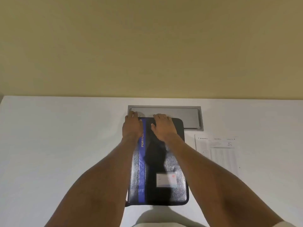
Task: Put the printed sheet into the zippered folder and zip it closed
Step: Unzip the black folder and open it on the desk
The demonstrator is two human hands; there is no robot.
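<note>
I have both hands flat and spread on the far end of the black zippered folder with a blue stripe [158, 163], left hand [132, 126] at its far left corner, right hand [163, 126] beside it, neither holding anything. The white printed sheet [218, 153] lies on the white table [65, 145] just right of the folder, long axis parallel to it, nearer my right hand.

Both hands, left hand [132, 126] and right hand [163, 126], are resting on the folder's [172, 161] far edge; the printed sheet [218, 153] is lying just beside it on the bench [65, 145].

The folder [158, 161] is laid flat on the table [65, 145]. The sheet [218, 153] is laid just right of the folder. A hatch [180, 115] is set behind the folder. Both hands, left [132, 126] and right [162, 127], are rested on the folder's far end.
</note>
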